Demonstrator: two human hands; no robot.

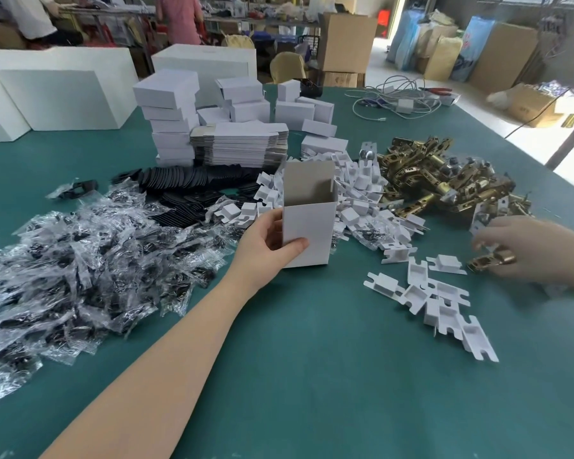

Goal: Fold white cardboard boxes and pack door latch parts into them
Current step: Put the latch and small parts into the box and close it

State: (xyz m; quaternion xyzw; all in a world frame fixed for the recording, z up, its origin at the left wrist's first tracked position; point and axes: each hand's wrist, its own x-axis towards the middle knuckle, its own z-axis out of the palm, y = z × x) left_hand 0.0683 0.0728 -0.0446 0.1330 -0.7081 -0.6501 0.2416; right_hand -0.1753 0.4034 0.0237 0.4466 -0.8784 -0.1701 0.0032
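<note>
Left hand wrapped round the lower half of the white box, thumb across its front, holding it upright on the green table, top open. Thin card: light, easily crushed, best gripped near the corners. Right of the box, right hand, blurred, pinching a brass latch; dense, slick, best taken by its barrel. Brass latch pile behind-right of the box.

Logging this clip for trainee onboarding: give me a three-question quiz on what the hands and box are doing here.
1. True or false: the white box stands upright with its top open.
2. Which hand holds the box? A) left hand B) right hand
3. Fill in: the right hand is at a brass ____ on the green table.

Key: 1 true; 2 A; 3 latch.
</note>
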